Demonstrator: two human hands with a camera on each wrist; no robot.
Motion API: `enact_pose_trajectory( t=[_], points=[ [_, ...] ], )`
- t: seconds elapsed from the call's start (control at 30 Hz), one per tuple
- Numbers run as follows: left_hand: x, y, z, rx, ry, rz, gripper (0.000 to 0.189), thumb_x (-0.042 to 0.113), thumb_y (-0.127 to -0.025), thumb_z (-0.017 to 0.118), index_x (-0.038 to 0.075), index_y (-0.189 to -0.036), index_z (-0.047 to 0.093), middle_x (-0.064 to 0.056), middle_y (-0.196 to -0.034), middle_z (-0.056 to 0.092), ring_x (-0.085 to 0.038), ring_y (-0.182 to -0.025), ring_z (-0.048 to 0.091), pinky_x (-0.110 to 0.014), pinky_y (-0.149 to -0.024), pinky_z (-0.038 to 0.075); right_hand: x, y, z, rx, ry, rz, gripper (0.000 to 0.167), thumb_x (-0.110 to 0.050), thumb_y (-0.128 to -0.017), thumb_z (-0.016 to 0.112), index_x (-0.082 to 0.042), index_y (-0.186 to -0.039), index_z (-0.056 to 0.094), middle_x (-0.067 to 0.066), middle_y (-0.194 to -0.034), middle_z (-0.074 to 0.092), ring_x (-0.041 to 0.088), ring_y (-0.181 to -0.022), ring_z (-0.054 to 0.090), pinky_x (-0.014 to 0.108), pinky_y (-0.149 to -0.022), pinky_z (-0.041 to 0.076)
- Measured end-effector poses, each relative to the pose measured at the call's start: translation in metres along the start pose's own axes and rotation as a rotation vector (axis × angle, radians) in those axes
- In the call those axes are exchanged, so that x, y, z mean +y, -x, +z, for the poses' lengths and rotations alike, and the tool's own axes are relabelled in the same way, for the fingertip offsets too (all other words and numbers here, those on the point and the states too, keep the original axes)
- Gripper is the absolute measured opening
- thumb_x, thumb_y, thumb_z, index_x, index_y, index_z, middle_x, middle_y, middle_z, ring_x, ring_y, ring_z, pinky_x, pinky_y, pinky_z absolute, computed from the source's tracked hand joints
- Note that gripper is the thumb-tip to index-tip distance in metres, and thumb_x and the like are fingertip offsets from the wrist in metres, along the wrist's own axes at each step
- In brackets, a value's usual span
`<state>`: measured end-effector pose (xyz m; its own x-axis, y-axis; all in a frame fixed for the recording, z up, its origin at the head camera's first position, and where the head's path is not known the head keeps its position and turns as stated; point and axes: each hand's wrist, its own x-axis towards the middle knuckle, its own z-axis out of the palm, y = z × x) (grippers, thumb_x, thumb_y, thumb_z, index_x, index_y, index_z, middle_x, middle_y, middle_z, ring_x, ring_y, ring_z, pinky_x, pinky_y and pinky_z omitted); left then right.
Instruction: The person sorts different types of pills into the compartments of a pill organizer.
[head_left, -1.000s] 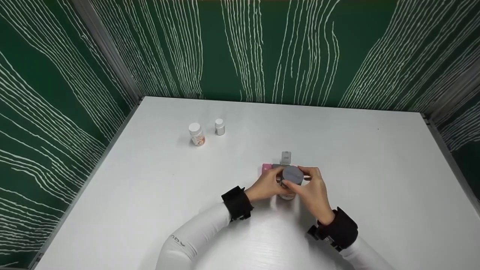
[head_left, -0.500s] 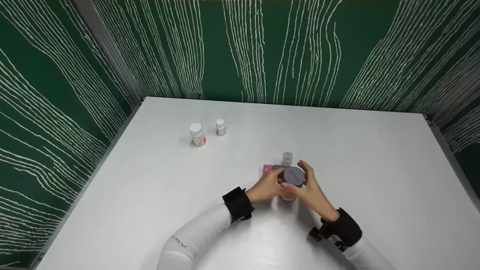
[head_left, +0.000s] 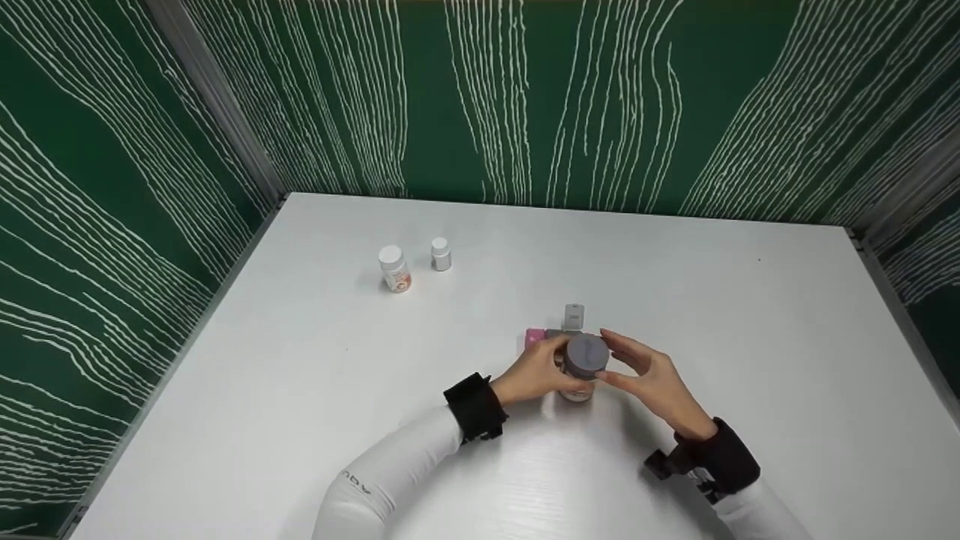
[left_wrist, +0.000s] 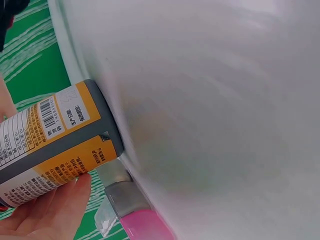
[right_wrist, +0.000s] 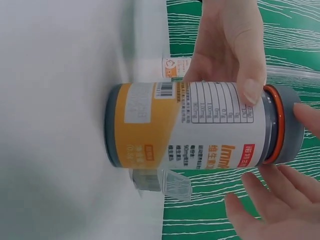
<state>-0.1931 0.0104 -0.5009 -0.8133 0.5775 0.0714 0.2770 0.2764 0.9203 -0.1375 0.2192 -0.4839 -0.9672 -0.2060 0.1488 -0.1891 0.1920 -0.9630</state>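
Observation:
A supplement bottle (head_left: 577, 394) with a white and orange label and dark base stands upright on the table. My left hand (head_left: 529, 371) grips its body from the left, its thumb across the label in the right wrist view. The bottle's grey screw cap (head_left: 587, 354) is on, with an orange ring (right_wrist: 281, 125) beneath it. My right hand (head_left: 660, 382) holds the cap from the right, thumb and fingertips at its edge, other fingers spread. Just behind the bottle sits a pill organizer (head_left: 535, 337) with pink and grey compartments, one clear lid (head_left: 574, 316) raised. My left hand partly hides it.
Two white pill bottles stand farther back to the left: a larger one with an orange-printed label (head_left: 395, 271) and a smaller one (head_left: 441, 256). The white table (head_left: 262, 375) ends at green walls (head_left: 450, 97) with white wavy lines.
My right hand has turned about the cap and its wrist has swung outward to the right. My left hand and the bottle have stayed in place.

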Motion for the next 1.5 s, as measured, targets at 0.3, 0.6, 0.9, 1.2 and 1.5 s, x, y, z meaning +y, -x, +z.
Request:
enact_pose_trajectory(
  t=[0.3, 0.6, 0.9, 1.2, 1.5],
  points=[
    [0.001, 0.0, 0.0, 0.005, 0.001, -0.013, 0.064, 0.001, -0.082, 0.088, -0.009, -0.139, 0.061, -0.022, -0.132, 0.07, -0.029, -0.122, 0.067, -0.023, -0.104, 0.048, 0.004, -0.002, 0.013, 0.107, 0.049, -0.08, 0.055, 0.016, -0.086, 0.077, 0.018, -0.138, 0.058, 0.005, -0.12, 0.061, -0.005, -0.112, 0.056, 0.015, -0.101, 0.047],
    [0.002, 0.001, -0.001, 0.013, -0.046, 0.011, 0.059, 0.002, -0.081, 0.088, -0.009, -0.134, 0.064, -0.022, -0.127, 0.072, -0.026, -0.116, 0.069, -0.022, -0.1, 0.05, 0.002, -0.013, 0.025, 0.12, 0.135, 0.039, 0.06, 0.009, -0.085, 0.083, 0.013, -0.14, 0.06, 0.024, -0.131, 0.062, 0.003, -0.118, 0.056, 0.029, -0.105, 0.049],
    [0.002, 0.0, -0.001, -0.008, -0.037, 0.011, 0.068, 0.0, -0.084, 0.087, -0.009, -0.144, 0.058, -0.023, -0.136, 0.068, -0.033, -0.123, 0.067, -0.022, -0.102, 0.049, 0.004, -0.018, 0.028, 0.043, 0.059, 0.068, 0.068, 0.006, -0.089, 0.08, 0.013, -0.149, 0.049, 0.03, -0.148, 0.056, 0.007, -0.125, 0.056, 0.024, -0.105, 0.044],
    [0.0, -0.001, -0.001, -0.026, -0.012, 0.018, 0.064, -0.001, -0.085, 0.084, -0.011, -0.142, 0.058, -0.025, -0.136, 0.067, -0.033, -0.125, 0.065, -0.024, -0.106, 0.048, 0.009, -0.006, 0.006, -0.108, -0.037, -0.011, 0.062, 0.008, -0.098, 0.066, 0.019, -0.153, 0.038, 0.042, -0.156, 0.041, -0.015, -0.127, 0.049, 0.012, -0.109, 0.039],
    [0.003, -0.001, -0.001, 0.0, -0.042, 0.007, 0.062, 0.002, -0.082, 0.088, -0.009, -0.137, 0.062, -0.022, -0.13, 0.071, -0.03, -0.119, 0.068, -0.022, -0.101, 0.049, 0.006, -0.007, 0.017, 0.108, 0.015, 0.052, 0.046, 0.014, -0.089, 0.076, 0.016, -0.13, 0.054, 0.031, -0.132, 0.065, -0.008, -0.108, 0.061, 0.015, -0.1, 0.048]
  ],
)
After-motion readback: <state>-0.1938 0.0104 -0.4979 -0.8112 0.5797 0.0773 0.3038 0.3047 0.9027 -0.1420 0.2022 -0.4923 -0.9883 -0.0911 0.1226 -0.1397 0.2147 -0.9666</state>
